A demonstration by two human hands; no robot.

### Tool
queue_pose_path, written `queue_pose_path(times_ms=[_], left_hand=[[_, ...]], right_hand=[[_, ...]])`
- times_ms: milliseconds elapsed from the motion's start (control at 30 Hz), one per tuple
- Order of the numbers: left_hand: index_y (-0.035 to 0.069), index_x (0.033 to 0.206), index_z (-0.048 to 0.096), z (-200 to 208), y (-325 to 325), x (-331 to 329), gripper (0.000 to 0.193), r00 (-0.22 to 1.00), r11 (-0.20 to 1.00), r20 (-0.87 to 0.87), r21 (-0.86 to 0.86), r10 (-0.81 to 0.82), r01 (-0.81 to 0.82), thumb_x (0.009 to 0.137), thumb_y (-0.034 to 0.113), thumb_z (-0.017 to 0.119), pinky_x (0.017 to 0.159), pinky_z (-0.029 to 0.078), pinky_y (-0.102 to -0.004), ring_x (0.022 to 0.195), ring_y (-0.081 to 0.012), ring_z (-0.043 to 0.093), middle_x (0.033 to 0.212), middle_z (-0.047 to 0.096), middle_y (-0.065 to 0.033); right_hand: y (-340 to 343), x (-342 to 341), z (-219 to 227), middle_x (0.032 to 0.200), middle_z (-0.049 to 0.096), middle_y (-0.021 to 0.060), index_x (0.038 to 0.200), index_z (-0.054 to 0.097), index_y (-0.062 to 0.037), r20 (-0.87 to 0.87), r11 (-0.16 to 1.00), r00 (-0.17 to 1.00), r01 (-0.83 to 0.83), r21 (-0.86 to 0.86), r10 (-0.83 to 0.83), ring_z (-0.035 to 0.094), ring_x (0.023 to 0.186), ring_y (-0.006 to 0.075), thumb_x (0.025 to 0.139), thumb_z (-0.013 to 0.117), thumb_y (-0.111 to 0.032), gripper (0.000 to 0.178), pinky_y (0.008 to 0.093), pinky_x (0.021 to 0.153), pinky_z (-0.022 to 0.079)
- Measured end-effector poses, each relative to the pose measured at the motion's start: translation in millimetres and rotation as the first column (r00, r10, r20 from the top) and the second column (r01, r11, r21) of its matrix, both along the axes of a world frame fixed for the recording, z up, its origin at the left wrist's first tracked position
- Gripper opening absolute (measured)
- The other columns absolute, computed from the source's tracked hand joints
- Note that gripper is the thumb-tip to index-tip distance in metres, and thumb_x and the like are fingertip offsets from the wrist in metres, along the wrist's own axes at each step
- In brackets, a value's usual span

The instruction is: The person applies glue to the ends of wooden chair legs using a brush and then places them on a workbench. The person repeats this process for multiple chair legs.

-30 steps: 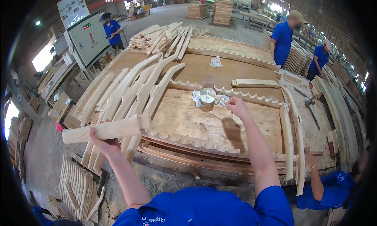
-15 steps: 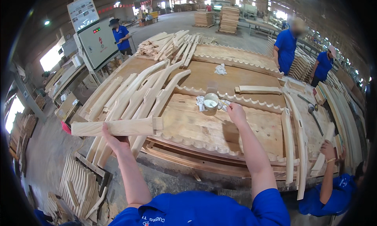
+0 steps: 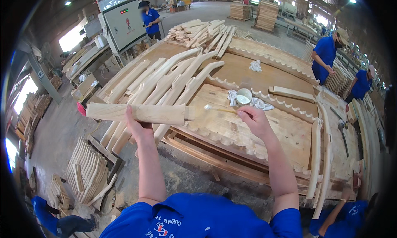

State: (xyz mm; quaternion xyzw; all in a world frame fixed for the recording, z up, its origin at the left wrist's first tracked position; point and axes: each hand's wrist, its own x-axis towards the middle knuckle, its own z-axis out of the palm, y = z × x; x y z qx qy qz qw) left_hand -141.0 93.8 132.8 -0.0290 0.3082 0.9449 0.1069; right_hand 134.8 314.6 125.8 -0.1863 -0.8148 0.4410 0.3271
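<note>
The left hand (image 3: 139,128) holds a pale wooden block (image 3: 136,113) in the air, out beyond the near left edge of the surface (image 3: 256,138), its fingers clamped around the middle of it; the block lies roughly level, its narrowed end toward the right hand (image 3: 253,119), whose fingers are pinched together on the handle of a small brush (image 3: 225,110). The white-tipped bristles are just beside that narrowed end, apparently not touching it. A steady left grip and a light pinch on the handle should give the best control, with the loaded tip low so that drips are less likely to land on the block's broad face. A cup of white liquid (image 3: 244,96) stands near the brush, with 2 white rags (image 3: 264,105) beside it. Curved wooden pieces (image 3: 178,87) crowd the far side of the block, so lifting before swinging it away seems wise. The right hand has most room between the cup and the scalloped strip (image 3: 231,146) along the near edge, whose raised teeth could catch a low wrist
</note>
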Motion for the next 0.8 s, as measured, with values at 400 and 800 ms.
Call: queue_pose_path(times_ms=[400, 800], left_hand=[[0.006, 0.123, 0.04, 15, 4, 11, 0.06, 0.997, 0.998, -0.041, 0.014, -0.066, 0.066, 0.078, 0.035, 0.067, 0.081, 0.051, -0.041, 0.094, -0.0277, 0.058, 0.105, 0.052, -0.013], [0.006, 0.119, 0.044, 19, 2, 3, 0.061, 0.998, 1.0, -0.062, -0.019, 0.01, -0.012, 0.075, 0.041, 0.068, 0.08, 0.052, -0.0417, 0.096, -0.0267, 0.058, 0.104, 0.055, -0.0119]], right_hand=[[-49, -24, 20, 0.065, 0.056, 0.0008, 0.075, 0.063, -0.0127, -0.212, 0.667, 0.927, 0.371, 0.646, -0.31, 0.053, 0.067, 0.0184, 0.078, 0.066, -0.021, 0.01, 0.0344, 0.07, 0.03], [-66, -15, 15, 0.064, 0.055, -0.0017, 0.076, 0.064, -0.0129, -0.098, 0.795, 0.97, 0.24, 0.558, -0.224, 0.052, 0.066, 0.0155, 0.079, 0.066, -0.02, 0.008, 0.0338, 0.072, 0.028]])
